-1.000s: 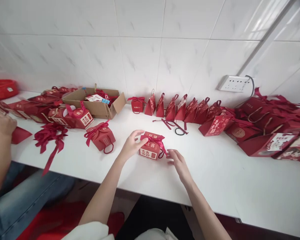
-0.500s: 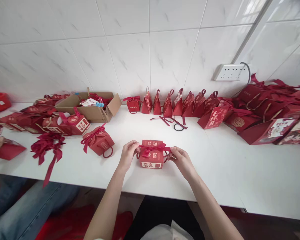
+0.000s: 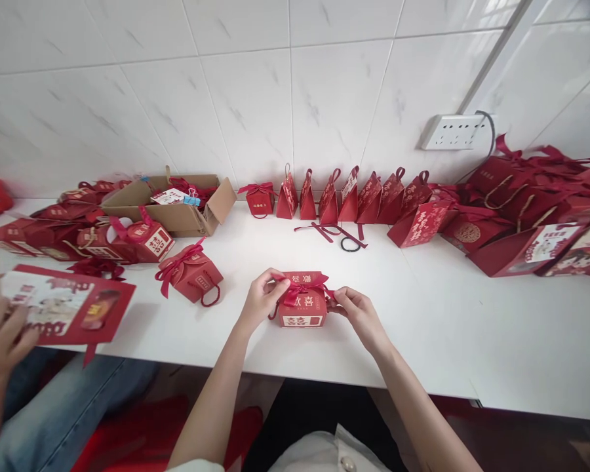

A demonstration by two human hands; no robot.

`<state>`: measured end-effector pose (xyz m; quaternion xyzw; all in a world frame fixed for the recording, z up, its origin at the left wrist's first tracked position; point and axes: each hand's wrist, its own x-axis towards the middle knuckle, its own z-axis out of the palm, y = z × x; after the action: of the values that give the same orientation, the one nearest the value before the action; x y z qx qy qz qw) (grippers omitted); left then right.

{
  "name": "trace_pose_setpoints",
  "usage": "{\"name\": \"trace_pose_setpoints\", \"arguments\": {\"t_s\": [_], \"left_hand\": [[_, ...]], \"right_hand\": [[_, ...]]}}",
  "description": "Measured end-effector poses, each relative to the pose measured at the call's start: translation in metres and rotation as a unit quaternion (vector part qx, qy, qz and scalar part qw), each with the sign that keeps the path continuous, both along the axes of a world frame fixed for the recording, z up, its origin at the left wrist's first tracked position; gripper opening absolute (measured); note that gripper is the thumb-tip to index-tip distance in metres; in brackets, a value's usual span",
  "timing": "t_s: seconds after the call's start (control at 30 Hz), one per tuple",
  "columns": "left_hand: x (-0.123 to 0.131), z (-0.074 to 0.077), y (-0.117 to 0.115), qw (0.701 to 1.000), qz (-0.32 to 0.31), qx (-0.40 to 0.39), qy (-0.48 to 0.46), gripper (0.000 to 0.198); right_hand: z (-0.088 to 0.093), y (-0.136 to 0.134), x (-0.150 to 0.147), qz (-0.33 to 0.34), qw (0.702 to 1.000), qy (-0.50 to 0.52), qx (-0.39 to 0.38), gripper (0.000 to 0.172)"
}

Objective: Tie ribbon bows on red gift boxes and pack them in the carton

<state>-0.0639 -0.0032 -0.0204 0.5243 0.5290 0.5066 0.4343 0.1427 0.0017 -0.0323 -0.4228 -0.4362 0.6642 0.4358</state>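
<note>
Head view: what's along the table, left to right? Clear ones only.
Another person's hand → printed red piece it holds → lone bow-tied red box → left hand → red box between the hands → right hand → pile of red boxes.

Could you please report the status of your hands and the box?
Left hand, right hand: both pinching ribbon. Red box: on table between them. Nothing blocking either hand.

Box [image 3: 305, 303]: red, closed, with pale characters and a pale lower panel, standing on the tabletop [image 3: 413, 328]. Ribbon [image 3: 302, 288]: glossy crimson, tied across the box's upper part.
</note>
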Motion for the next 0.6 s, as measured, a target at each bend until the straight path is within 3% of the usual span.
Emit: {"name": "trace_pose_setpoints", "arguments": {"t_s": [0.13,0.3,0.4,0.5,0.6], "left_hand": [[0.003,0.000,0.005,0.997,0.069,0.009,-0.043,0.024],[-0.028,-0.002,0.003,0.959,0.252,0.064,-0.112,0.028],[-0.053,-0.002,-0.009,0.932,0.330,0.085,-0.122,0.029],[-0.065,-0.001,-0.022,0.938,0.327,0.075,-0.088,0.023],[-0.065,0.000,-0.029,0.951,0.301,0.063,-0.004,0.024]], "right_hand": [[-0.001,0.001,0.005,-0.013,1.000,-0.014,0.017,0.036],[-0.002,0.010,0.057,-0.238,0.970,0.021,0.035,0.027],[0.000,0.007,0.097,-0.270,0.962,0.003,0.030,0.028],[0.006,-0.003,0.120,-0.217,0.974,-0.060,0.025,0.030],[0.014,-0.012,0.128,-0.239,0.967,-0.067,0.052,0.031]]}}
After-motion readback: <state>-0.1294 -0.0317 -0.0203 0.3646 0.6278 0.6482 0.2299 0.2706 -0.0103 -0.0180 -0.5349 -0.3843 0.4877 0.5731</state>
